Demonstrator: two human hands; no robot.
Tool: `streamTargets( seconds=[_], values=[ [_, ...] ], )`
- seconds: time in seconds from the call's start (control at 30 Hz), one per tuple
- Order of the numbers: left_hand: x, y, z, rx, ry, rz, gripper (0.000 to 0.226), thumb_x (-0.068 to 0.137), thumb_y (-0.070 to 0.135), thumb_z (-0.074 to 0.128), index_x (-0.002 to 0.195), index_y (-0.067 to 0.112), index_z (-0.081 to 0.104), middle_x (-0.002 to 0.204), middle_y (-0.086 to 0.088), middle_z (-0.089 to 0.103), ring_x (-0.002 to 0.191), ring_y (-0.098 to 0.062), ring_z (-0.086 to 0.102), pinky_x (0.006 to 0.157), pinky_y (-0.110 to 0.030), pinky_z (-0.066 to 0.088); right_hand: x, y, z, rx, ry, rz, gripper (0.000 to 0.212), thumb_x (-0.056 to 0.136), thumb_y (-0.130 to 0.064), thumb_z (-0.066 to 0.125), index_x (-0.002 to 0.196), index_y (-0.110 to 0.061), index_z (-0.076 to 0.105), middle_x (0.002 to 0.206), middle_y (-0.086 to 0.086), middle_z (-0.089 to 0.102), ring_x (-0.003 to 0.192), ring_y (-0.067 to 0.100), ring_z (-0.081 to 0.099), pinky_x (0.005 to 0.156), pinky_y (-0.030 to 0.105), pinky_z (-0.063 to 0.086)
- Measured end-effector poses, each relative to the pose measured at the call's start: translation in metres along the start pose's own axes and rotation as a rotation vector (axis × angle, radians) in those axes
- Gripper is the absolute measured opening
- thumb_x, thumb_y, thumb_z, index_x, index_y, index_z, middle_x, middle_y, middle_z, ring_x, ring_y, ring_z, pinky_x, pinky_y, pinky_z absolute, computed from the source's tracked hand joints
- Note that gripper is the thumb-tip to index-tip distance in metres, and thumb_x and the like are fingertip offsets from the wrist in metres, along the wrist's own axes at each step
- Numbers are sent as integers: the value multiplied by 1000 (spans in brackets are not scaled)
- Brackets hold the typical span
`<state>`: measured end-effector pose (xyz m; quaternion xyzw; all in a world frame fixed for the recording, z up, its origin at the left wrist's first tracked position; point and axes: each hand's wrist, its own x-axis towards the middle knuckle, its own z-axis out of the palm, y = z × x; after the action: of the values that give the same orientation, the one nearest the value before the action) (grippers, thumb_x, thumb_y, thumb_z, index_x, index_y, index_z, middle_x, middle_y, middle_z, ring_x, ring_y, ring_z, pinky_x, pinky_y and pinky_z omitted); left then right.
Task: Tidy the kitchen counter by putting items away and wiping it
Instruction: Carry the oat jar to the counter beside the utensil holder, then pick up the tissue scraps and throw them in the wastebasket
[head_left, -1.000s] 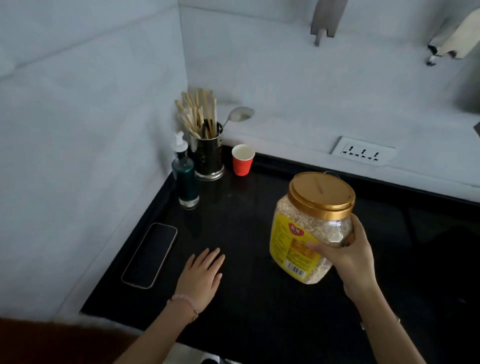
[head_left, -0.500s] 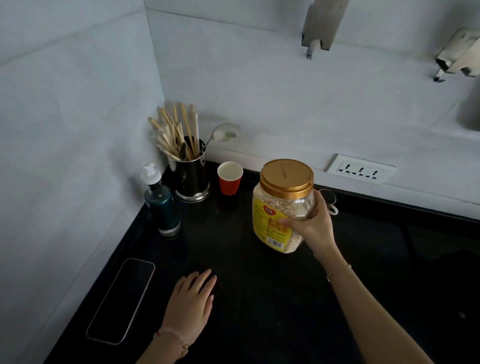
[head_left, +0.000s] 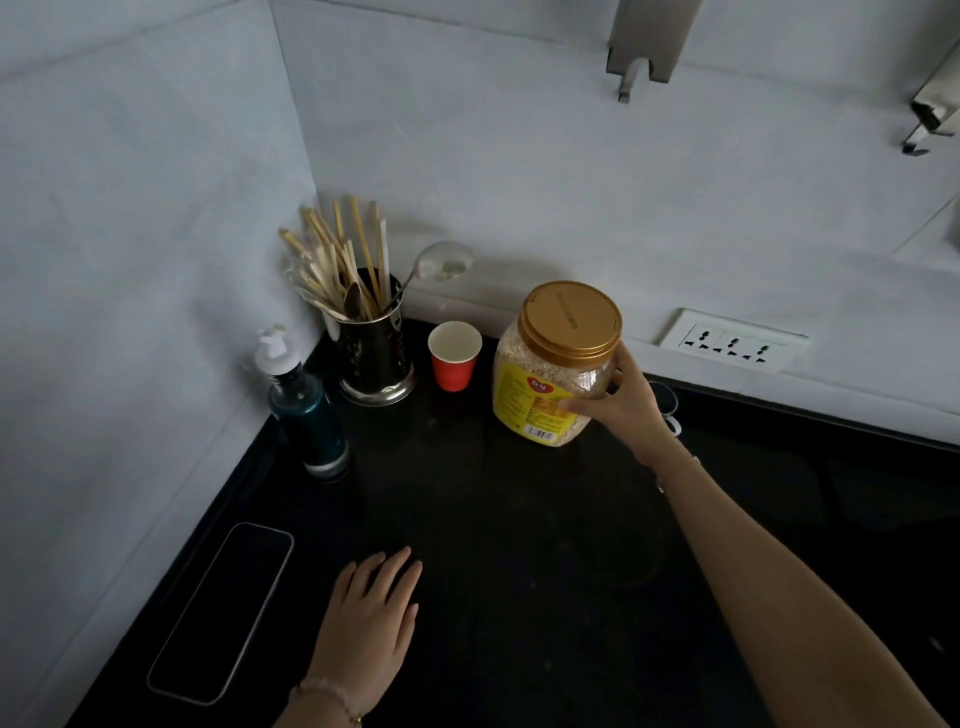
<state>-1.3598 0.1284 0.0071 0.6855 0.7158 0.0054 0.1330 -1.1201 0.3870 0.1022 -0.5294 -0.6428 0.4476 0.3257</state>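
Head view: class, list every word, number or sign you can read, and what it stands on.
The jar has a yellow label: red badge and small print, too blurred to read.
Its barcode: digits too small.
Its gold lid: raised lettering, unreadable.
No text shows elsewhere.

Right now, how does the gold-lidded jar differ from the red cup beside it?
The jar is taller and wider than the red cup. The jar is closed with a lid; the cup is open-topped. The right hand grips the jar; nothing touches the cup. Both sit near the back wall.
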Motion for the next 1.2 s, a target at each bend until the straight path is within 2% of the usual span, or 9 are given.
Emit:
streamTargets(
  seconds=[0.1,0.2,0.3,0.4,0.57,0.67,0.8,1.03,1.2],
  values=[
    [0,1,-2,5,-11,0,65,95,40,1,110,29,63,118,8,65,102,-16,65,85,-39,54,7,0,-3,-7,-29,-13,95,60,-18,85,138,-29,33,127,-9,52,113,2,51,88,23,47],
    [0,3,-8,21,-16,-2,37,85,39,39,110,27,63,118,6,65,103,-18,65,86,-41,54,5,2,-3,14,-34,-24,93,65,-9,82,139,-31,30,118,-22,51,103,-16,50,75,6,48],
    [-1,2,-5,63,-23,-7,38,79,39,46,110,26,65,117,5,66,103,-19,65,85,-43,55,3,5,1,35,-18,-13,96,68,-7,79,143,-31,25,123,-17,51,107,-12,48,70,1,46],
    [-1,3,-7,78,-32,-12,45,79,39,34,109,27,65,116,5,66,102,-18,65,85,-42,55,0,6,2,28,-2,4,99,69,-9,78,146,-30,20,128,-12,49,112,-2,47,86,12,44],
    [-1,2,-5,70,-21,20,47,62,37,77,107,27,67,114,5,68,99,-18,67,80,-41,58,-6,-2,1,-106,30,26,93,73,-20,76,146,-29,20,139,-4,47,124,11,43,102,37,40],
    [-1,-2,-3,89,14,63,49,62,37,78,108,27,66,114,5,68,99,-18,67,80,-41,58,-26,-3,5,-219,115,110,86,80,-31,69,148,-28,17,144,2,44,130,22,43,104,45,41],
    [-2,-6,-1,126,63,102,36,76,39,55,106,24,68,113,4,69,97,-20,67,78,-41,58,-81,5,6,-231,107,255,60,86,-28,62,140,-17,39,126,3,58,109,15,57,92,30,47],
    [-3,-12,-3,127,49,142,55,48,38,86,99,22,72,106,2,72,88,-21,70,69,-40,59,-209,34,15,-229,126,397,19,91,-21,55,108,-21,64,90,-8,67,84,2,64,76,18,51],
    [3,-7,-12,59,49,168,49,92,42,40,139,29,34,150,8,30,136,-18,33,109,-36,33,-296,58,31,-62,294,544,15,91,-19,55,93,-29,66,84,-4,71,80,5,66,72,21,52]
  ],
)
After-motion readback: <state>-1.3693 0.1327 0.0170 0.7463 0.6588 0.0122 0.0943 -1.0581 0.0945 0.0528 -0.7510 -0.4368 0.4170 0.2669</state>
